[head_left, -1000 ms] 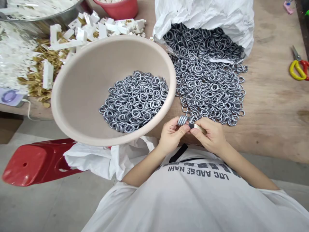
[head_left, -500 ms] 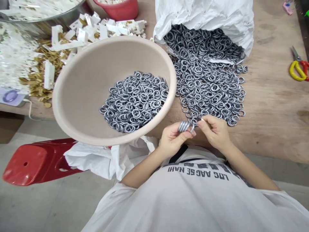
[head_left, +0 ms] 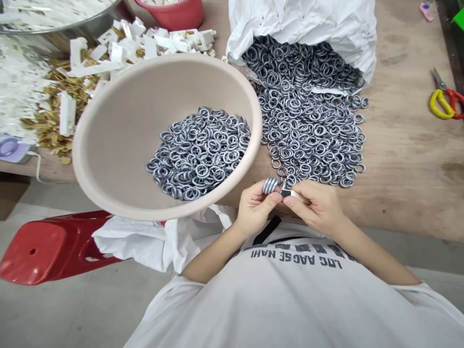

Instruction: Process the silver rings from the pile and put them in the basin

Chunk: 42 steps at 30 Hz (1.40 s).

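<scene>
My left hand [head_left: 255, 208] is shut on a short stack of grey metal rings [head_left: 271, 185], held upright between thumb and fingers. My right hand [head_left: 317, 210] pinches a small cream-coloured piece with a dark end [head_left: 294, 194]. That dark end touches the stack or sits right against it. Both hands are at the table's near edge, just below a spread heap of loose rings [head_left: 311, 130] spilling from a white sack [head_left: 300, 29]. A tilted beige basin [head_left: 119, 130] to the left holds a pile of the same rings [head_left: 199, 154].
White plastic parts [head_left: 145, 43] and tan scraps [head_left: 60, 106] lie behind the basin, with a red tub [head_left: 168, 9] and a steel bowl [head_left: 61, 19] beyond. Scissors with yellow and red handles [head_left: 444, 101] lie on the wooden table [head_left: 406, 169] at right. A red stool [head_left: 47, 251] stands on the floor.
My right hand has moved back against the ring stack, and the cream piece shows again beside it. The whole view has shifted slightly.
</scene>
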{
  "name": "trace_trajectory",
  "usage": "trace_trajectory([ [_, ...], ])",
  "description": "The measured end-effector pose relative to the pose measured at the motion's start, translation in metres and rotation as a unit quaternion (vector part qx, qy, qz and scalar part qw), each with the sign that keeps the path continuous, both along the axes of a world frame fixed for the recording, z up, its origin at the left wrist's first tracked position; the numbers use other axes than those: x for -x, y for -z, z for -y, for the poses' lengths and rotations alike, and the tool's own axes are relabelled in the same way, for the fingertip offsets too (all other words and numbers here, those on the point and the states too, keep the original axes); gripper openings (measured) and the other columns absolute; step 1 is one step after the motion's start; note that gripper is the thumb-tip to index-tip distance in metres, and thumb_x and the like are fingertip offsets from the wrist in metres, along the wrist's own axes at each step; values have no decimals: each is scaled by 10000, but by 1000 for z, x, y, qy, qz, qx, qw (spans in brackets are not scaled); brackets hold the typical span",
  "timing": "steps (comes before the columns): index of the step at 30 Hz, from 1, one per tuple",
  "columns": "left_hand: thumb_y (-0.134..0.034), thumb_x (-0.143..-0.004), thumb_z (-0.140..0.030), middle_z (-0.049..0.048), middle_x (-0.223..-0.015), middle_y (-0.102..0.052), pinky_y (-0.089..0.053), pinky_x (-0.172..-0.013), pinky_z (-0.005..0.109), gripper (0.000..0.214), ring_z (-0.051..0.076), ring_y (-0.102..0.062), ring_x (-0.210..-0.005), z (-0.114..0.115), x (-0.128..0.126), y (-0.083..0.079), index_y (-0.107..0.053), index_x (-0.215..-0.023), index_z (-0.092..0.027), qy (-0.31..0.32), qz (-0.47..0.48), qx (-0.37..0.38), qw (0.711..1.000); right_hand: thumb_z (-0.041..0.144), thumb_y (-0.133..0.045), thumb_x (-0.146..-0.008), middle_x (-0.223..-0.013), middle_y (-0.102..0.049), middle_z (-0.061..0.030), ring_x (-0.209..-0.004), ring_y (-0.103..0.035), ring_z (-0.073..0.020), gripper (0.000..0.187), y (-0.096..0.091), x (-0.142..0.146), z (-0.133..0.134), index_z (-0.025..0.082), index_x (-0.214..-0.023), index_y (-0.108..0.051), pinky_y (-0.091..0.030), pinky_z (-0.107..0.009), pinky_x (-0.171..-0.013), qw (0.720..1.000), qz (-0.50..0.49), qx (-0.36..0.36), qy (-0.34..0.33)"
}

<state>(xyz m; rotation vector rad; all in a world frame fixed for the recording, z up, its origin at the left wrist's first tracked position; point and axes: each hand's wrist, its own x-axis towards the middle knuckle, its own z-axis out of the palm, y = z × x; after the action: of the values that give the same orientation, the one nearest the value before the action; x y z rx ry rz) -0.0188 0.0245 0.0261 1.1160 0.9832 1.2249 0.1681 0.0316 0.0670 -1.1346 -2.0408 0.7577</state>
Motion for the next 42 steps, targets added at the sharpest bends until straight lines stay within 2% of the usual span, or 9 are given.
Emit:
trace_trajectory([
  [4,-705,-862,-509,27,-747,-681,-545,-616,267,319,134,-615,-633,-1,-4,1,-679,-894,-192,46,74,46,995,401,-583,-968,-762,-643,-5,-664,-563,-145,184,1,0,0,232,-910,-628,-423,-286,-620,996,-63,44,39],
  [7,-727,-855,-474,29,-733,-679,-543,-613,251,303,125,-612,-631,0,-6,-1,-682,-857,-174,64,74,56,994,438,-662,-914,-796,-665,5,-670,-583,-155,234,0,4,-3,250,-1043,-608,-446,-287,-614,987,-92,108,80],
  [12,-727,-871,-406,40,-764,-704,-552,-648,247,244,127,-635,-668,4,-7,-2,-707,-865,-163,72,56,35,995,434,-615,-951,-715,-653,23,-643,-605,-148,200,-1,12,-8,235,-928,-600,-470,-282,-614,967,-144,208,39],
  [17,-728,-867,-420,54,-795,-723,-569,-648,254,261,139,-659,-689,4,-7,4,-712,-878,-160,78,71,47,993,448,-601,-967,-701,-647,26,-622,-615,-135,239,2,13,-9,220,-894,-599,-497,-277,-618,936,-229,267,16],
  [24,-701,-901,-353,36,-811,-718,-567,-641,225,185,119,-666,-698,2,-9,6,-718,-926,-170,90,130,50,986,449,-613,-965,-701,-639,27,-624,-615,-125,259,6,12,-11,212,-863,-586,-496,-278,-635,917,-261,302,5],
  [29,-704,-894,-402,46,-810,-724,-567,-633,225,248,131,-675,-708,2,-10,7,-714,-924,-156,88,118,61,987,458,-613,-965,-697,-630,25,-624,-608,-124,275,6,12,-11,210,-849,-584,-491,-281,-642,908,-275,315,2],
  [42,-693,-907,-361,52,-842,-729,-577,-664,235,207,136,-683,-750,2,-11,9,-718,-957,-161,85,107,45,990,488,-599,-965,-711,-616,23,-637,-593,-129,292,12,11,-11,215,-862,-581,-481,-286,-650,922,-252,292,21],
])
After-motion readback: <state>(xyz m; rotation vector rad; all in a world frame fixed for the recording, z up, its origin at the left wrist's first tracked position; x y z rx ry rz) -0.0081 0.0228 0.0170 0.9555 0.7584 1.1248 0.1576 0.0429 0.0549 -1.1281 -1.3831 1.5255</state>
